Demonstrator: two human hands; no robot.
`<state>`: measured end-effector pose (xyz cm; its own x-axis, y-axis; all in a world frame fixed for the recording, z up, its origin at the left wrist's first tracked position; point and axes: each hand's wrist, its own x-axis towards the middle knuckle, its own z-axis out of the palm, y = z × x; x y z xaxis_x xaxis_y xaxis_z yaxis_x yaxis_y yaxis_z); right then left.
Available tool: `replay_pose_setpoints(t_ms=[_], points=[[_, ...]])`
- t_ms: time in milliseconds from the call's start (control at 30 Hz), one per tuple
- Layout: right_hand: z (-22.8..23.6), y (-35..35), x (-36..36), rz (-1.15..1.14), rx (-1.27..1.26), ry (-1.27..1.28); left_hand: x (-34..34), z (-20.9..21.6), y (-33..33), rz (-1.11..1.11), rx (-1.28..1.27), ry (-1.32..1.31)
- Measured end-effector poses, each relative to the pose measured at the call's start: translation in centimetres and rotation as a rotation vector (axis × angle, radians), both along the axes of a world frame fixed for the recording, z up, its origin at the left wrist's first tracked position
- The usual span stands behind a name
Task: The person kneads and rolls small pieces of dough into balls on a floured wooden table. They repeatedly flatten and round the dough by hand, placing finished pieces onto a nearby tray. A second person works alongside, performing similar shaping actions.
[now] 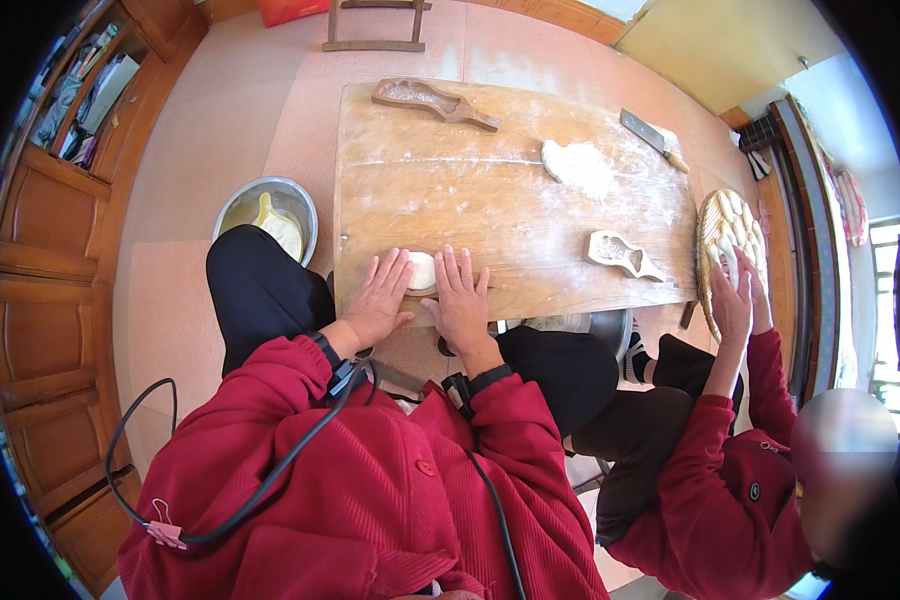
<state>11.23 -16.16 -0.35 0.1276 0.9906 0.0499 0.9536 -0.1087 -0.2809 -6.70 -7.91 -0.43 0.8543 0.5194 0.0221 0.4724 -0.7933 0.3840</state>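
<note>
A round piece of white dough [422,271] lies at the near edge of the floury wooden table [440,210]. Brown wood shows just below it, perhaps part of a mould, though my hands hide most of that. My left hand [375,300] is at the dough's left side, fingers stretched out flat and pointing away from me. On the other side my right hand [460,308] lies likewise, fingers extended along the dough's right edge. Both hands seem to touch the dough, and neither is closed round anything.
Two carved wooden moulds lie on the table, a dark one [432,101] far off and a pale one [622,254] at right. Beyond are flour [582,170] and a cleaver [652,138]. A metal basin [307,205] stands left. A co-worker reaches over a woven tray [707,225] of dough pieces.
</note>
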Motion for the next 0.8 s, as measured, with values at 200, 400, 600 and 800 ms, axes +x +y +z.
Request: replay_pose_setpoints(t_ms=[200,400,600,800], points=[[0.0,-0.4,1.5,-0.330,-0.051,0.118,3.0,0.1,1.2,-0.074,0.120,-0.114],[-1.0,-0.7,2.1,-0.298,-0.012,0.131,4.0,-1.0,2.0,-0.105,0.170,0.013],[-1.7,-0.7,1.9,-0.300,0.070,0.110,4.0,-0.8,2.0,-0.110,0.214,0.004],[-1.8,-0.8,1.9,-0.304,0.098,0.116,4.9,-0.5,1.2,-0.164,0.228,0.011]])
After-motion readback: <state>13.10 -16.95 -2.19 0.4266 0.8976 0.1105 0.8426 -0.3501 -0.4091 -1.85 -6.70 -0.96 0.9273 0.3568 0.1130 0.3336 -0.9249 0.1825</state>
